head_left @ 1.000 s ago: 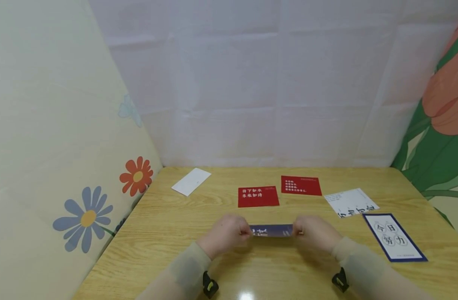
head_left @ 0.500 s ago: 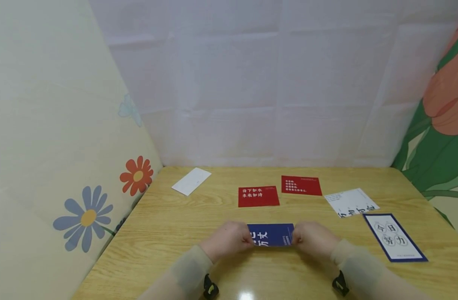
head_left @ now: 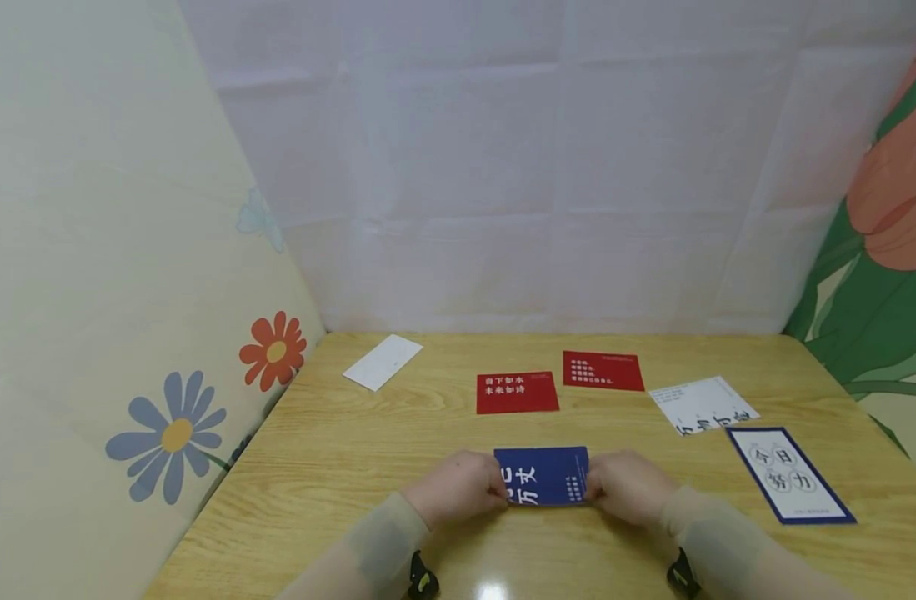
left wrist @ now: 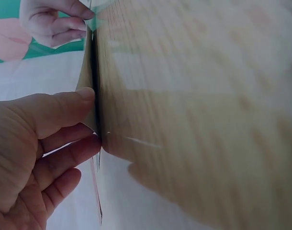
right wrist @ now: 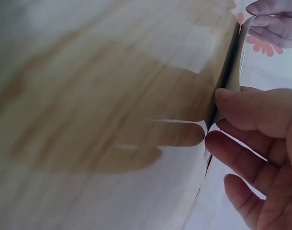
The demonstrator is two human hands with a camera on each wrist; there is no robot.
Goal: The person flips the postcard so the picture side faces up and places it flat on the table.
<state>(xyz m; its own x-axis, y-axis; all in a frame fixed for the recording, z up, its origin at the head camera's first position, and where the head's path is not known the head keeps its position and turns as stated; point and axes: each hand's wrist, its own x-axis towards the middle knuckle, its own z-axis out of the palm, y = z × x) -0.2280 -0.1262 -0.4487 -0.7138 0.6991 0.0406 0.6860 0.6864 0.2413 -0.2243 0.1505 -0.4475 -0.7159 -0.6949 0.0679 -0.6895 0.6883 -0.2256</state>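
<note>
A dark blue card (head_left: 551, 475) with white Chinese characters lies low over the wooden table, in front of the person. My left hand (head_left: 465, 487) pinches its left end, and my right hand (head_left: 630, 486) pinches the right end. The left wrist view shows the left hand's thumb (left wrist: 86, 94) on the near face of the card, other fingers curled behind it. Seen from the right wrist, the right hand (right wrist: 265, 129) grips in the same way, its fingertips right at the tabletop. Part of the printing is hidden behind the left hand's fingers.
Beyond the hands, two red cards (head_left: 518, 392) lie on the table (head_left: 337, 467). A plain white card (head_left: 382, 362) is at the back left. On the right are a white card with dark characters (head_left: 703, 406) and a blue-bordered card (head_left: 790, 475), their corners close together.
The blue card has tipped from a steep angle to nearly flat, so more of its printed face shows. Both hands have come down slightly towards the person, keeping their grip.
</note>
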